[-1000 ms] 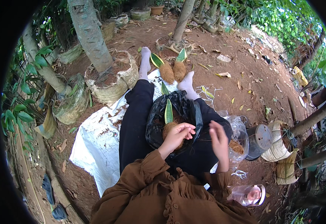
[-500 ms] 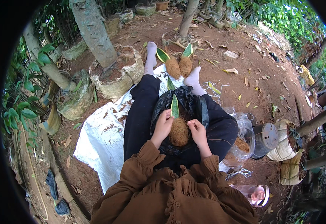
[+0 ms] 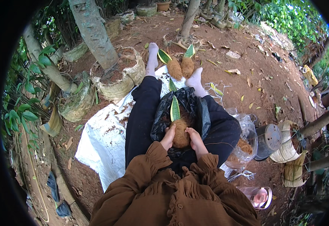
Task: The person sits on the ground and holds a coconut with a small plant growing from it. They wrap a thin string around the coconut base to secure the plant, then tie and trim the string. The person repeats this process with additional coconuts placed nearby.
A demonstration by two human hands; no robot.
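Between my two hands is a brown coconut-fibre ball [image 3: 181, 135], with a yellow-edged green snake plant leaf [image 3: 175, 108] standing up out of it. My left hand [image 3: 168, 137] wraps round its left side, and my right hand [image 3: 194, 138] presses against its right side. Beneath and beyond the ball, a black plastic bag [image 3: 160, 120] lies open in my lap with dark brown stuff inside. Another leaf [image 3: 172, 85] pokes up behind the bag's far edge. Two finished-looking fibre balls with leaves [image 3: 174, 69] lie by my feet.
A white sack [image 3: 93, 150] is spread under my legs. To the right stand a clear plastic bag of fibre [image 3: 243, 147], a dark bucket [image 3: 267, 141] and a pink container [image 3: 260, 197]. A tree in a sack planter [image 3: 115, 84] is at the left; sandals [image 3: 53, 187] lie lower left.
Both hands have moved lower and now cup the ball's sides; before, the left fingers were at the leaf's base and the right pinched near the ball's upper right. The leaf leans slightly further left.
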